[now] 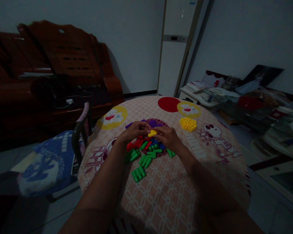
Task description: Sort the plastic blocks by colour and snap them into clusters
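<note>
Between my two hands, above the heap on the round table, is a small yellow toy building block [152,133]. My left hand [136,130] pinches its left side and my right hand [168,137] grips its right side. Beneath them lie loose green blocks [145,160], red blocks [138,143], blue blocks [160,145] and purple blocks [154,123]. A joined cluster of yellow blocks [188,124] sits apart, to the right of my right hand. My hands hide part of the heap.
A patterned cloth covers the round table [166,191]. Left of it stands a chair [81,130] with a blue cloth [48,162]. A wooden sofa [68,58] is behind on the left. At the right is a glass-topped table [236,105] piled with papers and bags.
</note>
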A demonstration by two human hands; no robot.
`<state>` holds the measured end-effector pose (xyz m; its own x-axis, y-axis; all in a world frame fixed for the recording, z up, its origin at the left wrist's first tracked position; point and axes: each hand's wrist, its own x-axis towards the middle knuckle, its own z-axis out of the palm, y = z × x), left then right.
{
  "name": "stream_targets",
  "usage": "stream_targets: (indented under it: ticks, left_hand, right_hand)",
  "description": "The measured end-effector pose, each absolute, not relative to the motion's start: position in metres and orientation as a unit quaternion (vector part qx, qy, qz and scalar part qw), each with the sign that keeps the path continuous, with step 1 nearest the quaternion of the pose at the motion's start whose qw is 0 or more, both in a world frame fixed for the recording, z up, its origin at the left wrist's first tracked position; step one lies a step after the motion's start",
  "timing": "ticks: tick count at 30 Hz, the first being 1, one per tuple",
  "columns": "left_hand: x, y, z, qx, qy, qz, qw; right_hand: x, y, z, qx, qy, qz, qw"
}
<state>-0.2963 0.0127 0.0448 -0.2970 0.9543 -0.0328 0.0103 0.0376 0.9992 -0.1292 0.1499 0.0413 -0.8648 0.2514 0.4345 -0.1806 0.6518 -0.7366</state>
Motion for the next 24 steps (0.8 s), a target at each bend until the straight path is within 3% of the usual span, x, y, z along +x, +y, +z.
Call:
stream_targets:
  ticks: [3, 10, 14, 19, 24]
  left_hand:
    - [-0.296, 0.013, 0.046, 0.419, 0.587, 0.563, 0.403]
    - [-0.304, 0.009, 0.042, 0.386, 0.608, 0.617, 0.316]
    - [-0.308, 0.008, 0.040, 0.379, 0.616, 0.622, 0.299]
    - [-0.309, 0.011, 0.038, 0.369, 0.622, 0.623, 0.299]
    - [-0.309, 0.011, 0.036, 0.371, 0.625, 0.620, 0.296]
  right_hand:
    - [-0.127, 0.156, 0.047, -0.039, -0.870, 0.413, 0.267]
    - [-0.093, 0.233, 0.068, -0.219, -0.788, 0.427, 0.385]
    - [-0.054, 0.293, 0.069, -0.317, -0.790, 0.270, 0.450]
    - [-0.028, 0.328, 0.051, -0.386, -0.840, 0.039, 0.379]
    - [-0.032, 0.332, 0.024, -0.381, -0.887, -0.030, 0.259]
